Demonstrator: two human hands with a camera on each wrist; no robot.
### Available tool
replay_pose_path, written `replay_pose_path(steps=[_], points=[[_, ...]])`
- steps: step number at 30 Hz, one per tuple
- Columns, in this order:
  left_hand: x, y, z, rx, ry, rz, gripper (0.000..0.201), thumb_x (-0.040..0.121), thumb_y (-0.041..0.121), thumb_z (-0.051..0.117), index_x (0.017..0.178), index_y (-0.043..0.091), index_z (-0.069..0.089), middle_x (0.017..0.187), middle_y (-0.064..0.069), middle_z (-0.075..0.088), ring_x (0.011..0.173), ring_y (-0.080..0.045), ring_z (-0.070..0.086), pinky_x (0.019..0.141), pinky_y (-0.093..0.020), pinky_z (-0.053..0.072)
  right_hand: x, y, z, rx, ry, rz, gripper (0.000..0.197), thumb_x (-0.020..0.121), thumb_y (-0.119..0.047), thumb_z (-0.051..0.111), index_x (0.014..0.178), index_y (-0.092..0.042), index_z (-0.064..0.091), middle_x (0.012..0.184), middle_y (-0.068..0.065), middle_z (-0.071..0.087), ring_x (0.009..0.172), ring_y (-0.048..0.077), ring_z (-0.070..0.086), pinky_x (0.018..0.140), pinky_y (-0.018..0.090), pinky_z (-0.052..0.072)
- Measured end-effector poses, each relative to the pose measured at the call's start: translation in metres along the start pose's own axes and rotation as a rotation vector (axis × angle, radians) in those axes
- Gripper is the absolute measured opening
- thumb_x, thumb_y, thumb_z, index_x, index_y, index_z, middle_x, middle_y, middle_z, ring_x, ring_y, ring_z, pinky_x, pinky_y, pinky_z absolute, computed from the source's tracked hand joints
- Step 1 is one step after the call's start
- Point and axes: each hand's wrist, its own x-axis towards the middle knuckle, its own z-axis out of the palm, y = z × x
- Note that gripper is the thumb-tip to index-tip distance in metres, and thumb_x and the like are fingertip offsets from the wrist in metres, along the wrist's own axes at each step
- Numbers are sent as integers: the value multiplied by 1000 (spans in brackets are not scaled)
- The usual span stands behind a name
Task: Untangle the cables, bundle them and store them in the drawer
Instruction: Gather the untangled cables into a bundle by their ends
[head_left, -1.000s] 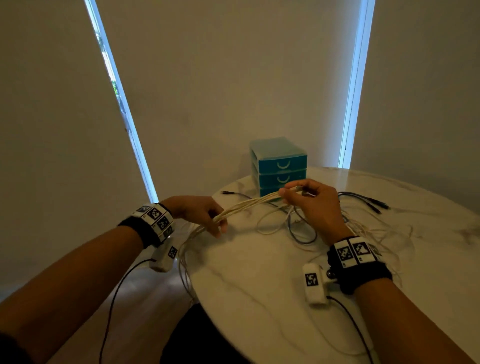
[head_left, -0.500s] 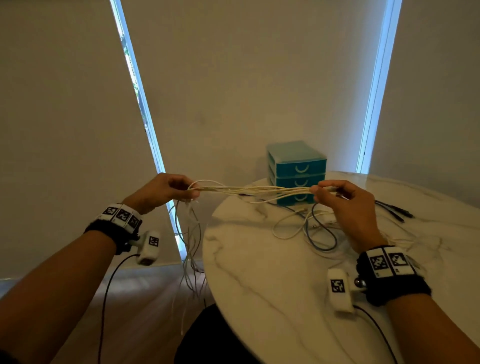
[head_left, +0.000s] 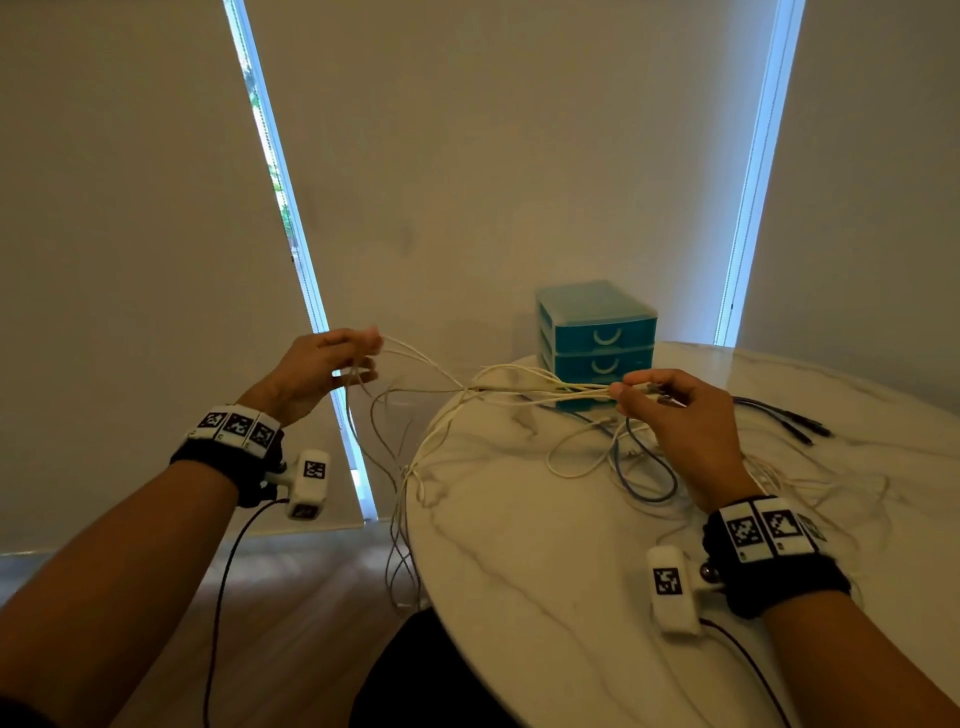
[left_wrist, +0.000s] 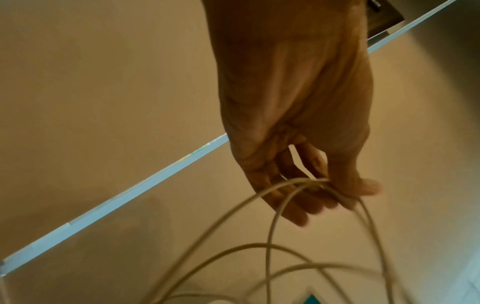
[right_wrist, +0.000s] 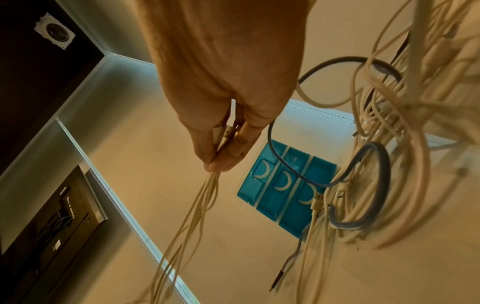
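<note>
Head view is showing both hands lifted at mid-frame with a group of white cables (head_left: 524, 387) running between them. At centre left the left hand (head_left: 311, 371) is pinching a few strands between thumb and curled fingers, beyond the edge of the round marble table (head_left: 545, 597); left wrist view is showing those strands (left_wrist: 291, 185) bending over its fingertips (left_wrist: 311, 205) and drooping toward the lower frame. At centre right the right hand (head_left: 680, 415) is gripping the gathered cable ends; right wrist view is showing its thumb and fingers (right_wrist: 228, 152) closing on several plug ends, the white strands fanning toward the lower left. More slack is hanging off the table's left edge. Loose white loops, a blue-grey cable (head_left: 644, 478) and a black cable (head_left: 779, 415) are lying on the table at right. Behind the right hand, a teal drawer unit (head_left: 597, 338) is sitting with its drawers closed.
</note>
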Motion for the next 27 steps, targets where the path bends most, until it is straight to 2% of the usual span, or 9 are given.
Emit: replay_pose_path(steps=[5,11,13,16,19,21,23,25,27], points=[[5,22,6,54,181,165,30,96,44,78,101,15,81,81,6,69,61,-10,48,59,-26,43,1,-1,6,-30,-6,-18,16,87,-23,89,101,-22,81,98,-3,80,92,16,78,78,25,61],[6,4,-18,1390,-46,256,62,69,97,62,76,36,70,63,9,62,67,-7,60,74,-32,39,5,1,-9,-25,97,-18,18,85,-21,90,101,-20,82,93,-1,80,93,22,78,92,44,65],[11,-1,-34,1531,-39,386,45,75,80,76,84,37,67,74,13,62,80,-11,61,87,-40,34,5,2,-7,-39,100,-17,17,85,-23,90,100,-22,82,93,-1,80,93,22,78,92,46,65],[12,-14,-58,1612,236,569,39,81,3,86,107,29,71,99,-1,65,99,-31,58,85,-49,38,5,1,-4,-31,103,-34,17,86,-23,90,100,-22,82,92,0,81,90,21,79,91,47,66],[4,-39,-87,1598,350,205,49,78,-3,82,120,17,66,115,-16,60,99,-41,61,77,-50,48,5,1,-4,-31,116,-35,17,86,-22,90,100,-21,82,92,1,81,91,23,79,92,48,65],[-2,-53,-102,1468,374,-184,32,95,33,79,112,10,65,108,-17,63,91,-39,66,78,-46,54,5,1,-3,-56,136,-56,16,86,-23,91,99,-24,82,89,-2,81,89,23,79,90,49,65],[-6,-70,-117,1413,300,-500,56,95,61,72,89,5,67,89,-14,68,83,-33,68,75,-39,55,6,2,-3,-81,164,-76,14,86,-25,90,97,-26,82,87,-5,80,88,20,79,89,48,66],[-14,-79,-122,1229,280,-621,60,94,62,73,88,2,70,91,-17,74,90,-34,71,79,-39,56,6,1,-2,-101,179,-81,14,87,-27,89,99,-27,82,88,-8,79,89,16,78,89,45,66],[-17,-79,-119,776,252,-595,49,103,40,70,126,-3,68,129,-20,71,123,-36,67,104,-43,53,7,4,-2,-122,191,-82,15,88,-27,89,100,-26,81,90,-8,79,89,14,76,89,43,66]])
